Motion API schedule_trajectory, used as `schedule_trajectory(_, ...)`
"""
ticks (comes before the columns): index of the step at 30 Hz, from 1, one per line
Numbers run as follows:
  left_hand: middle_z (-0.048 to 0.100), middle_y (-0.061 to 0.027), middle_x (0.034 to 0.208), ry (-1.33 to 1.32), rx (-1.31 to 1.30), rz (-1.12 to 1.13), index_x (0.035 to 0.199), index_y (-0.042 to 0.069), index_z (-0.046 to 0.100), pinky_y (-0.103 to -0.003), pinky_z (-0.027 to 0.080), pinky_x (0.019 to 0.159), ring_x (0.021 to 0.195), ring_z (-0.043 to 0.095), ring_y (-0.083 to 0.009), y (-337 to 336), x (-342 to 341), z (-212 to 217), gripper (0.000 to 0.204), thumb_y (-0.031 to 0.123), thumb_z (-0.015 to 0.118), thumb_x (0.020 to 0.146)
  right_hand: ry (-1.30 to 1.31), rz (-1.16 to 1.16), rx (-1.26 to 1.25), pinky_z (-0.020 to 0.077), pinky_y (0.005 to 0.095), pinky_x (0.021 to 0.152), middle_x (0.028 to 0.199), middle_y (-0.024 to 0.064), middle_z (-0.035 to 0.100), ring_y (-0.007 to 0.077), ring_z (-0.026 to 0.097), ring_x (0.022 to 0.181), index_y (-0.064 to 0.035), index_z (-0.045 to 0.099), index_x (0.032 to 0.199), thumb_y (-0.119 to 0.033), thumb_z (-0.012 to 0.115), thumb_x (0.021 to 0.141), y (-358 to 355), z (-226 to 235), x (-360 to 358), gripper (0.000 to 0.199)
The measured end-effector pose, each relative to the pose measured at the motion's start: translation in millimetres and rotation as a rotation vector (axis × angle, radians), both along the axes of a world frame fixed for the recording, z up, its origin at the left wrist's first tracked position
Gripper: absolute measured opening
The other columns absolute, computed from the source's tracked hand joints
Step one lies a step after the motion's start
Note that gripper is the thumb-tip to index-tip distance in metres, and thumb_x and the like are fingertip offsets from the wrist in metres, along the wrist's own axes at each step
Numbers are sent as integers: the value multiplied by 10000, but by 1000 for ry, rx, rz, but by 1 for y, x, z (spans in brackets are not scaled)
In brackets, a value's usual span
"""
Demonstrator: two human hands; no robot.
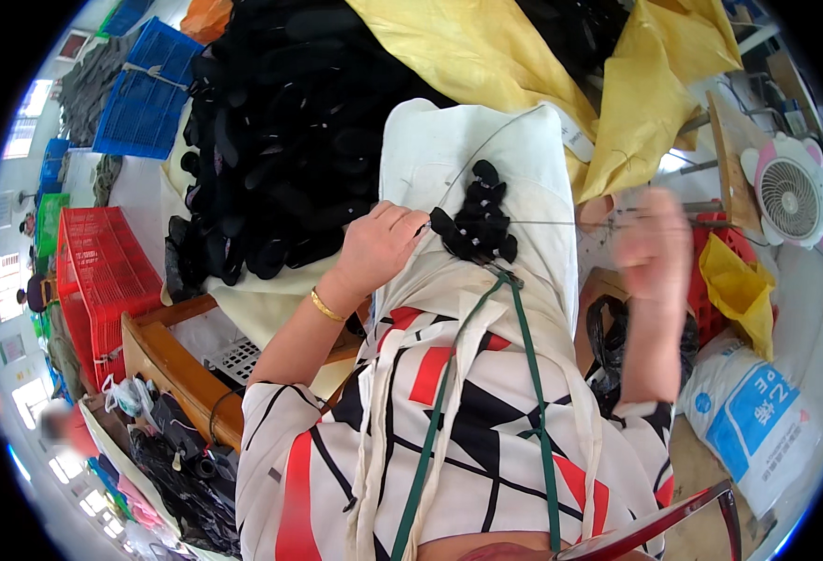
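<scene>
My left hand (379, 245) is closed, its fingertips pinching the edge of a small black fabric piece (449, 234). That piece adjoins a bunch of black fabric pieces (483, 208) with small pale spots, lying on the white cloth (421, 140) over my lap. A thin dark thread (552, 222) stretches tight from the black piece toward the right. At its far end my right hand (655, 245) is raised and smeared by motion, so its fingers are unclear. Another thin strand curves up over the cloth. A green cord (524, 327) hangs from my neck down to the bunch.
A large heap of black fabric pieces (290, 131) lies ahead to the left, beside yellow sheeting (486, 47). Blue (150, 89) and red (108, 271) crates and a wooden drawer (187, 365) stand left. A fan (790, 192) and a white-and-blue sack (753, 416) are right.
</scene>
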State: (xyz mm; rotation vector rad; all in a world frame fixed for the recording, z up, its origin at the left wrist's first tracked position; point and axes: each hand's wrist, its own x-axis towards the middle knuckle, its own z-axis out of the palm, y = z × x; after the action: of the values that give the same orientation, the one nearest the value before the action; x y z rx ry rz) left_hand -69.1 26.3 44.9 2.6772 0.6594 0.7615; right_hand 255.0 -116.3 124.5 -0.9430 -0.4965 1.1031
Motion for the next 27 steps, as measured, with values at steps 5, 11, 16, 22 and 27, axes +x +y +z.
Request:
schedule_trajectory(5,656,-70,833,0,178,19,987,57,643,-315,519,581,723,622,-248,6,-21,1,266,36,767,752,-57,-717,231,503,302,746,648,11,438,127,452,615,26,530,849,-71,566,974,-96,20,184,162)
schedule_trajectory(11,637,-32,820,30,355,71,947,86,649,-287,509,573,736,623,-205,15,-40,-7,178,102,722,785,-1206,-1520,-378,508,409,691,710,108,635,218,552,643,47,623,865,-184,558,967,-203,36,251,260)
schedule_trajectory(16,665,-70,835,-36,78,161,934,62,655,-315,512,588,736,621,-248,14,-36,-21,165,57,743,794,-1686,-1486,-789,452,445,612,764,144,673,267,585,643,50,671,902,-140,538,933,-247,-9,285,234)
schedule_trajectory(22,644,4,830,-337,-885,246,1019,27,658,-242,504,596,684,588,-63,6,-12,-37,109,65,669,918,-700,-738,-284,484,293,888,1066,52,643,161,594,989,-4,631,1132,-43,576,973,-140,-104,199,173)
schedule_trajectory(27,646,-3,823,-259,-1292,121,1009,63,676,-240,531,589,684,594,-56,-20,19,-37,136,164,679,919,-944,252,-175,495,292,899,993,56,635,168,612,928,-2,633,1131,-20,713,849,11,-95,-36,293)
